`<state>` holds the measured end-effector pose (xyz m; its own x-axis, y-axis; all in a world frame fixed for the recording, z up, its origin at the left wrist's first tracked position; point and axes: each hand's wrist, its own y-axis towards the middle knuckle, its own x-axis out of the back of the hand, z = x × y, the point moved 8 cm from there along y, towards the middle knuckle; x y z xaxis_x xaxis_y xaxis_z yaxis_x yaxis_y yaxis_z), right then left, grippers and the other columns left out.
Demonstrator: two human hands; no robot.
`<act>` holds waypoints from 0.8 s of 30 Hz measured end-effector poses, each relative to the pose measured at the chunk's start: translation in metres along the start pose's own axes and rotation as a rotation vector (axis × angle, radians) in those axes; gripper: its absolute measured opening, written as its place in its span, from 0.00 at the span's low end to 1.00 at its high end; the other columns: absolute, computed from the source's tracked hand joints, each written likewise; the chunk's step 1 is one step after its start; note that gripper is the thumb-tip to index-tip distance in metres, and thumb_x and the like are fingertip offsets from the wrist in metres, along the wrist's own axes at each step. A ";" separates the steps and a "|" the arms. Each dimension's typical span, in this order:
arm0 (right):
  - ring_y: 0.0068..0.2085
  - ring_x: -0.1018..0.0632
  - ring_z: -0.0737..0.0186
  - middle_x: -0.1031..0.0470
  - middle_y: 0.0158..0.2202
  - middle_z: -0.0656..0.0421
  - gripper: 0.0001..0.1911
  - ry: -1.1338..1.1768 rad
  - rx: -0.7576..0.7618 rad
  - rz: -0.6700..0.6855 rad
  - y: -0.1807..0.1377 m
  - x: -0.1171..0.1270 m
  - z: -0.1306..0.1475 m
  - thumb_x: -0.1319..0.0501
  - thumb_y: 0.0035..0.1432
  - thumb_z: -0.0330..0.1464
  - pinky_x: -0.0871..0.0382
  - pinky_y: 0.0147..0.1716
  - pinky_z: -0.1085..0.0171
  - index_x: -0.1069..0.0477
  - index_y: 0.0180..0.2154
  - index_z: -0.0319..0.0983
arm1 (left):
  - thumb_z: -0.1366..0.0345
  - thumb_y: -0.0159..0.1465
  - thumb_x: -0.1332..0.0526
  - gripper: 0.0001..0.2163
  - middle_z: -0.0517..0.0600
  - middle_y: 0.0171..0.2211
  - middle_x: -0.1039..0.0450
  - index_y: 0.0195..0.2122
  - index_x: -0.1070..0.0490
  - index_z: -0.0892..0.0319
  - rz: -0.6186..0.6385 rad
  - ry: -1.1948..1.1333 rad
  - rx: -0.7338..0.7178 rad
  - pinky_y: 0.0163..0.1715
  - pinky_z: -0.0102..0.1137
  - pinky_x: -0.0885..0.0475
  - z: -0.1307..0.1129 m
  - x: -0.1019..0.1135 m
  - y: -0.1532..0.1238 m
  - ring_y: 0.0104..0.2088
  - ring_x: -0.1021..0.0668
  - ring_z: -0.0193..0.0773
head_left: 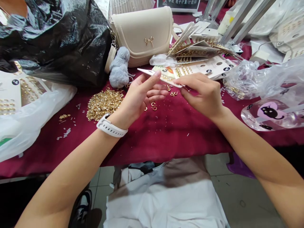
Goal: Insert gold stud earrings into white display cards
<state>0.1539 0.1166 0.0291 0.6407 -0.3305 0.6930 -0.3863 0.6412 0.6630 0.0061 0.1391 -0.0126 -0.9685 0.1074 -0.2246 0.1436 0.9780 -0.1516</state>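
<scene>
A white earring card [152, 73], seen nearly edge-on, is held above the table between my two hands. My left hand [142, 91], with a white watch on its wrist, has its thumb over the card and its fingers loosely bent below. The card's right end is pinched between the thumb and fingers of my right hand [204, 93], where the fingertips partly hide it. Under the hands lie several loose gold hoop earrings [154, 106]. Left of my left hand is a heap of small gold earring pieces [103, 104].
Behind stand a cream handbag [142, 31] with a grey plush charm [120, 68] and a stack of earring cards [199, 50]. A black plastic bag [54, 41] and a white bag [35, 117] lie left. Clear plastic bags [268, 110] sit right on the maroon cloth [171, 136].
</scene>
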 end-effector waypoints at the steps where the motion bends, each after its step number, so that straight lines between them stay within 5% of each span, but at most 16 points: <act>1: 0.44 0.21 0.60 0.20 0.40 0.58 0.10 0.075 -0.078 -0.027 0.000 0.000 -0.005 0.43 0.62 0.31 0.28 0.48 0.58 0.24 0.41 0.42 | 0.62 0.65 0.40 0.09 0.44 0.24 0.25 0.41 0.35 0.61 0.006 -0.001 0.004 0.26 0.16 0.28 -0.001 -0.001 0.000 0.25 0.21 0.26; 6: 0.40 0.21 0.62 0.21 0.38 0.60 0.08 0.652 -0.603 -0.075 -0.010 -0.016 -0.036 0.37 0.55 0.31 0.27 0.46 0.58 0.22 0.37 0.41 | 0.65 0.66 0.42 0.05 0.42 0.21 0.28 0.39 0.39 0.58 -0.036 -0.007 -0.074 0.20 0.17 0.33 -0.011 0.001 -0.001 0.19 0.25 0.24; 10: 0.42 0.22 0.64 0.21 0.38 0.59 0.06 1.010 -0.841 -0.011 -0.017 -0.034 -0.033 0.36 0.51 0.29 0.28 0.50 0.59 0.22 0.34 0.40 | 0.68 0.63 0.39 0.07 0.40 0.23 0.31 0.37 0.40 0.56 -0.026 0.099 -0.248 0.26 0.19 0.32 -0.021 0.000 -0.007 0.22 0.26 0.24; 18: 0.34 0.22 0.69 0.21 0.32 0.61 0.04 1.232 -0.955 0.071 -0.026 -0.051 -0.019 0.34 0.48 0.28 0.26 0.45 0.64 0.23 0.31 0.39 | 0.64 0.55 0.32 0.10 0.51 0.42 0.32 0.37 0.29 0.55 0.077 0.795 -0.724 0.55 0.37 0.34 -0.035 -0.021 -0.024 0.50 0.30 0.43; 24: 0.33 0.22 0.68 0.21 0.31 0.61 0.05 1.246 -0.935 0.086 -0.025 -0.052 -0.016 0.32 0.47 0.29 0.27 0.45 0.63 0.22 0.31 0.38 | 0.62 0.56 0.34 0.06 0.51 0.41 0.31 0.34 0.27 0.54 0.137 0.920 -0.703 0.59 0.44 0.42 -0.032 -0.020 -0.015 0.51 0.32 0.47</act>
<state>0.1408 0.1287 -0.0275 0.9478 0.1861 -0.2589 -0.2175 0.9711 -0.0980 0.0174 0.1282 0.0248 -0.7773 0.0273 0.6286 0.3933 0.8009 0.4515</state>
